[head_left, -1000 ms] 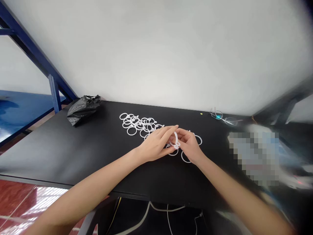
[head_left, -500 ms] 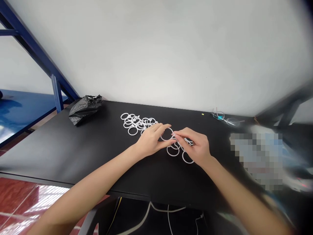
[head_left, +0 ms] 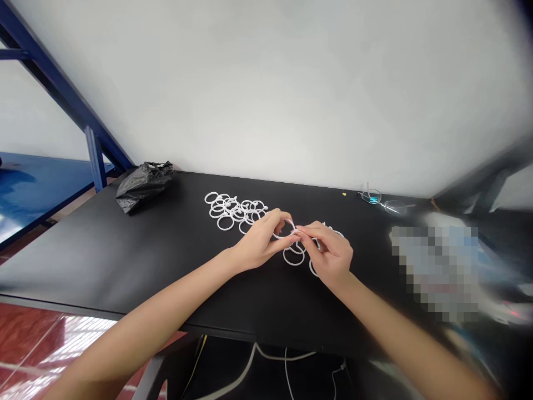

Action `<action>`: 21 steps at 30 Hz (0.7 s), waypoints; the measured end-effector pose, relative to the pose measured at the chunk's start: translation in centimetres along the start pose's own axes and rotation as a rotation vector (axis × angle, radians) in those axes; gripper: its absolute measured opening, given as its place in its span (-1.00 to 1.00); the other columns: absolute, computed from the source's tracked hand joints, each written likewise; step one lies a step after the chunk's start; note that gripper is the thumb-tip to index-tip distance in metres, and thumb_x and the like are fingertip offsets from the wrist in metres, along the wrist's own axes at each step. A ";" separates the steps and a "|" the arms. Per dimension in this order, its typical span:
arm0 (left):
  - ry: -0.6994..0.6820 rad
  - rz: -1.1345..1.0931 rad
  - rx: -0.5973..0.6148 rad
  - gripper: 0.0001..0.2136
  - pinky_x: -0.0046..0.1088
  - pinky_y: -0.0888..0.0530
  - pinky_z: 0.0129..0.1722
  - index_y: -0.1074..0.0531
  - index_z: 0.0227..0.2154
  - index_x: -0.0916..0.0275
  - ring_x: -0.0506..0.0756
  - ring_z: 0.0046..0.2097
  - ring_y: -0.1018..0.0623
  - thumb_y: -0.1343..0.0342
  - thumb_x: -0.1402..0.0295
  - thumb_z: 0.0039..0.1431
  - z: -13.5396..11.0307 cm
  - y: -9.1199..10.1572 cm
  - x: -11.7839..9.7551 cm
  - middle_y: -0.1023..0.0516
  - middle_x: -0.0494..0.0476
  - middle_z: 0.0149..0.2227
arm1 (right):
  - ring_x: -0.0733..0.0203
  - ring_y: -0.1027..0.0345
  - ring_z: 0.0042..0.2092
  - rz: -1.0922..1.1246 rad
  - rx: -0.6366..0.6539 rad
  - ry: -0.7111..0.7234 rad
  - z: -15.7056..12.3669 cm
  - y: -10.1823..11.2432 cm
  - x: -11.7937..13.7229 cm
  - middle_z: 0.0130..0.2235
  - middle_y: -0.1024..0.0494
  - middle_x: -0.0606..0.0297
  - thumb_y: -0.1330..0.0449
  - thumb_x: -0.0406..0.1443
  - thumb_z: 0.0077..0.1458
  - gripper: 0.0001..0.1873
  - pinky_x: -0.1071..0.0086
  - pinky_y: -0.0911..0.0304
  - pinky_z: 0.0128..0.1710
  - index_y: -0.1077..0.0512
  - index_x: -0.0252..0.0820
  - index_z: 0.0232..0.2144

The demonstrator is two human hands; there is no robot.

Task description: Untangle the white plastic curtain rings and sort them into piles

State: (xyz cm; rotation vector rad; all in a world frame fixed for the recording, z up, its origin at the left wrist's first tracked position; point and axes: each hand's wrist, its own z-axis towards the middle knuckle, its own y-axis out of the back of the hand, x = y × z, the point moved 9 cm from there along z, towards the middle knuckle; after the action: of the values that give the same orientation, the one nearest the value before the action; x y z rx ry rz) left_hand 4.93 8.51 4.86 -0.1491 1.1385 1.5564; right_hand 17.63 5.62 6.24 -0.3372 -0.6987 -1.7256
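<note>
A white plastic ring with a small knob, looking like a curtain ring (head_left: 293, 224), is held up between my two hands over the black table. My left hand (head_left: 264, 238) grips its left side between thumb and curled fingers. The thumb and fingertips of my right hand (head_left: 331, 251) pinch it on the right, near the knob, and cover part of it. Several like rings (head_left: 235, 211) lie heaped on the table beyond and left of my left hand. Another group of rings (head_left: 293, 264) lies under and around my right hand, partly hidden by it.
On the black table (head_left: 166, 255), a crumpled black plastic bag (head_left: 144, 186) sits at the back left. Eyeglasses (head_left: 383, 203) rest by the wall at the back right. A blurred, pixelated item (head_left: 437, 272) lies at the right. Cables (head_left: 250, 366) hang below the front edge.
The held ring has tilted and now appears flatter. My left fingers have curled more around it, and my right hand has turned slightly inward, uncovering rings behind it.
</note>
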 end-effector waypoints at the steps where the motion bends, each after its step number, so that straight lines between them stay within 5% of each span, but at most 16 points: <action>1: -0.001 0.012 0.005 -0.74 -0.44 -0.36 -0.33 -0.28 -0.12 0.22 0.02 -0.36 -0.33 0.02 0.13 0.33 0.0 0.0 0.1 -0.27 0.00 -0.39 | 0.20 -0.47 -0.34 -0.004 0.008 -0.020 0.1 0.0 -0.1 -0.32 -0.63 0.29 -0.20 -0.47 0.16 -0.73 0.30 -0.38 -0.37 -0.55 -0.04 -0.17; 5: -0.018 0.224 -0.023 -0.71 -0.37 -0.39 -0.24 -0.30 -0.07 0.24 0.09 -0.26 -0.39 0.00 0.13 0.32 0.3 0.9 1.1 -0.37 0.10 -0.31 | 0.16 -0.52 -0.28 -0.024 0.103 -0.235 0.8 0.2 -2.3 -0.27 -0.64 0.25 -0.19 -0.31 0.19 -0.77 0.28 -0.43 -0.28 -0.50 -0.10 -0.09; 8: 0.040 0.523 -0.087 -0.68 -0.28 -0.40 -0.18 -0.37 -0.13 0.28 0.17 -0.19 -0.39 -0.05 0.11 0.28 0.5 2.3 3.4 -0.40 0.21 -0.22 | 0.16 -0.50 -0.32 -0.132 0.251 -0.347 1.2 -0.1 -4.0 -0.34 -0.62 0.27 -0.28 -0.25 0.10 -0.84 0.27 -0.41 -0.28 -0.53 -0.13 -0.23; 14: 0.216 0.865 -0.045 -0.69 -0.21 -0.37 -0.16 -0.44 -0.16 0.35 0.25 -0.14 -0.40 0.07 0.20 0.34 0.1 2.9 6.8 -0.40 0.32 -0.15 | 0.11 -0.38 -0.24 -0.278 0.638 -0.215 -0.1 -3.1 -4.1 -0.35 -0.56 0.25 -0.30 -0.30 0.07 -0.94 0.22 -0.33 -0.20 -0.49 -0.16 -0.39; 21: 0.163 0.896 -0.054 -0.67 -0.15 -0.33 -0.15 -0.45 -0.15 0.36 0.28 -0.15 -0.39 0.11 0.21 0.36 0.1 2.5 5.4 -0.43 0.38 -0.14 | 0.13 -0.34 -0.26 -0.303 0.688 -0.131 -1.1 -4.0 -4.2 -0.32 -0.54 0.23 -0.22 -0.35 0.14 -0.94 0.18 -0.29 -0.18 -0.50 -0.16 -0.30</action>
State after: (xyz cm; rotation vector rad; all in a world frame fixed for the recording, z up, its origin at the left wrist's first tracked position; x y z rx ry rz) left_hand 1.09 12.59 2.93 0.2422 1.3821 2.3917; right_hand 15.11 8.74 1.90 0.1455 -1.4382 -1.6301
